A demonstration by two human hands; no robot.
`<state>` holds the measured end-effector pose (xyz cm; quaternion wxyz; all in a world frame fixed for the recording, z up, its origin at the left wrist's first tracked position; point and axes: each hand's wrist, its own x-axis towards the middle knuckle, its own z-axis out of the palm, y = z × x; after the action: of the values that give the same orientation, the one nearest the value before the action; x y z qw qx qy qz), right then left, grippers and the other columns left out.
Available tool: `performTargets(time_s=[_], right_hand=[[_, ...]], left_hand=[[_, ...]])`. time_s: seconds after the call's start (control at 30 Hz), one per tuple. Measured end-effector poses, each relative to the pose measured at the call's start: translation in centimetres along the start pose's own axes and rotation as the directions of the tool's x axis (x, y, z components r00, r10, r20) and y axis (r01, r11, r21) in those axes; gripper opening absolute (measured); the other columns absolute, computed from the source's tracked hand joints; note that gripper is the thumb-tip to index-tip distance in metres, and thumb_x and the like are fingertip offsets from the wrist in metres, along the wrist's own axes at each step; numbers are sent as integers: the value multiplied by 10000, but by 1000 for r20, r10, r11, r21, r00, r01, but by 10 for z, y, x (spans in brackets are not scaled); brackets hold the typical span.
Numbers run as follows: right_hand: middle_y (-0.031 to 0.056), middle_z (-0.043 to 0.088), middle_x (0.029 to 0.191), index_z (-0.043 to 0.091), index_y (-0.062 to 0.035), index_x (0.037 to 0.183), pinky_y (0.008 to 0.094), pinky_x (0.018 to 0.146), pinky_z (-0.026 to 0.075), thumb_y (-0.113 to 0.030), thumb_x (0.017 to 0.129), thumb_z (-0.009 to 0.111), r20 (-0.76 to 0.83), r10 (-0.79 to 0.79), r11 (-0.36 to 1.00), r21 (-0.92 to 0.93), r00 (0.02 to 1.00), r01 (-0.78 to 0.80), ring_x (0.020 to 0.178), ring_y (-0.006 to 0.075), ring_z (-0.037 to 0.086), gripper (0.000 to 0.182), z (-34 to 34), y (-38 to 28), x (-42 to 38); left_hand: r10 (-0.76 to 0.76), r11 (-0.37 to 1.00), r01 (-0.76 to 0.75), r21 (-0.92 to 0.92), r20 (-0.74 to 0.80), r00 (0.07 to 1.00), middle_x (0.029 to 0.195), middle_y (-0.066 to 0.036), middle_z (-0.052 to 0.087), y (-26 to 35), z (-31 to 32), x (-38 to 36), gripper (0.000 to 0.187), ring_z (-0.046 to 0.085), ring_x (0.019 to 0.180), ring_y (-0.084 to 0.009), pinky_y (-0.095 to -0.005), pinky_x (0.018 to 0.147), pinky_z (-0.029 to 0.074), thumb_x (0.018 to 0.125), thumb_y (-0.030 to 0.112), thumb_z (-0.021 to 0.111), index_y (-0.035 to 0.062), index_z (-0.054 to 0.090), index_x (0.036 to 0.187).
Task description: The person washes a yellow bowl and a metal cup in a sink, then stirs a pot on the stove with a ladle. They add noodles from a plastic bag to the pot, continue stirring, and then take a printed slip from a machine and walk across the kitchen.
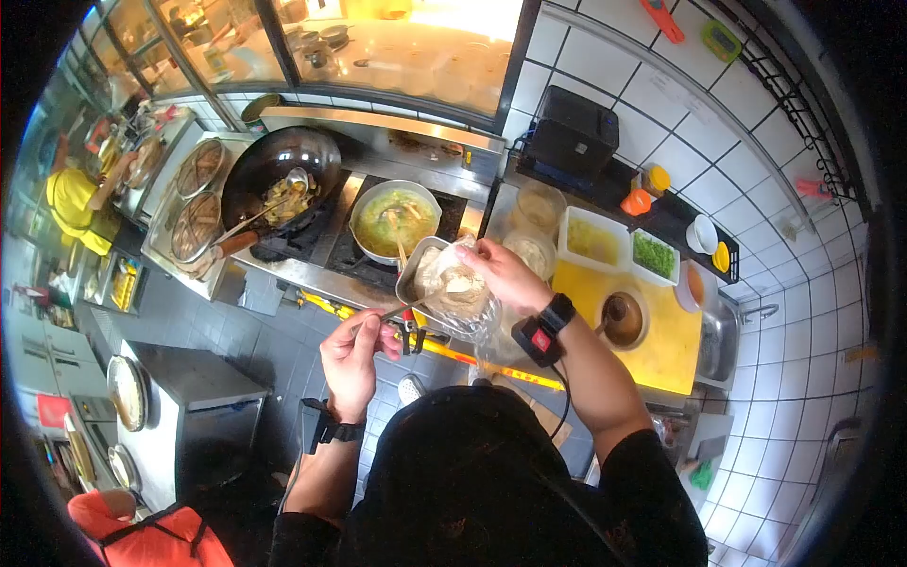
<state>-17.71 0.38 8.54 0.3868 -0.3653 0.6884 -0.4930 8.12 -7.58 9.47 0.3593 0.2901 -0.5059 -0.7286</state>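
Note:
In the head view, my left hand (350, 359) is closed around the thin handle of a metal utensil (402, 309). The utensil's far end reaches into a pale, lumpy paste (458, 288). Clear plastic (482, 326), like a bag, surrounds the paste, and my right hand (501, 274) pinches its upper edge. A metal container's rim (406, 286) shows just left of the paste. Beyond it, a pan (355, 227) of yellow-green soup stands on the stove, with a light-coloured handle or stick leaning out toward me.
A dark wok (260, 161) with food and a ladle sits at left. On the right, a yellow board (675, 354) bears a bowl of brown sauce (622, 319), near tubs of chopped greens (654, 255) and yellow food (590, 236). People in yellow (71, 203) and orange-red (161, 539) are nearby.

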Motion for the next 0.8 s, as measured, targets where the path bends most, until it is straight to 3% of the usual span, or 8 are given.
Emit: performTargets(time_s=[0.1,0.17,0.5,0.6,0.8], right_hand=[[53,625,858,603,1,964,259,727,449,-443,955,586,-9,63,998,-26,998,-63,781,105,540,444,0,-1,1],[44,617,847,610,-7,962,253,721,442,-456,950,589,3,84,996,-5,996,-84,775,102,529,450,2,5,3],[66,630,910,609,19,981,250,763,447,-465,947,591,32,73,990,119,997,-76,838,107,547,486,12,11,8],[71,639,927,610,17,983,260,776,458,-465,948,589,22,126,990,63,992,-127,851,113,562,483,11,9,4],[88,652,954,606,21,981,262,793,472,-447,955,585,51,76,976,198,996,-84,882,116,582,470,15,34,12]], left_hand=[[39,999,-39,7,3,999,784,-112,662,-11,-8,-1,201,632,631,-191,-294,531,524,984,120,540,-44,629,1061],[-23,998,20,-57,-61,998,789,-116,665,-15,-10,1,199,631,625,-193,-295,528,523,983,122,543,-44,628,1051],[-51,991,43,-125,-60,997,786,-118,665,-14,-15,1,206,634,615,-189,-300,538,536,980,131,554,-40,627,1069],[-57,988,45,-150,-77,995,777,-120,670,-15,-16,-1,203,633,605,-189,-297,530,531,979,133,554,-37,630,1060],[-55,982,38,-186,-89,995,770,-122,674,-10,-14,0,191,629,585,-191,-289,518,526,973,130,561,-31,638,1044]])
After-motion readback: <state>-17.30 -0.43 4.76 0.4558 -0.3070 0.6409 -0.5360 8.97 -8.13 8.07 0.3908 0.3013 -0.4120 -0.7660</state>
